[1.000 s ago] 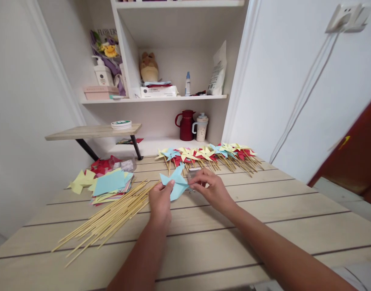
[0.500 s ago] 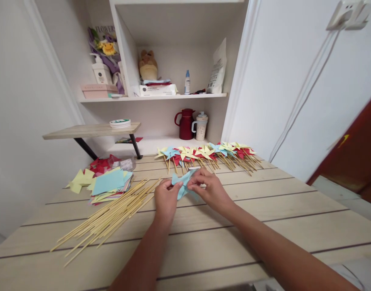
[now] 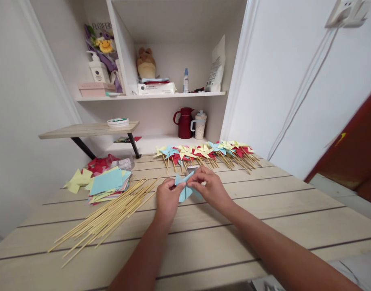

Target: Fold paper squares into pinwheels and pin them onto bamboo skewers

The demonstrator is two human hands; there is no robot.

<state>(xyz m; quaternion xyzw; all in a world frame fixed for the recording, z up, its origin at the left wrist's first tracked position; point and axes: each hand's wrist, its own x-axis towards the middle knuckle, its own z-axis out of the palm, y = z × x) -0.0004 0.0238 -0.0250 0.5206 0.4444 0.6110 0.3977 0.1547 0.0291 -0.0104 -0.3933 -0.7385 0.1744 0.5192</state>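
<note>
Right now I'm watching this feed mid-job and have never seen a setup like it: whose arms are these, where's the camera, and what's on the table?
There is no machine here. The camera sits on a person's head, looking forward and down, so the two bare arms coming in from the bottom are that person's own. The left hand and right hand both pinch one folded blue paper piece just above the wooden table. Left of the hands lies a loose bundle of bamboo sticks, and beyond it a stack of coloured paper squares. Along the far edge is a row of finished pinwheels on sticks. Shelves behind hold a red jug and other household items.
</note>
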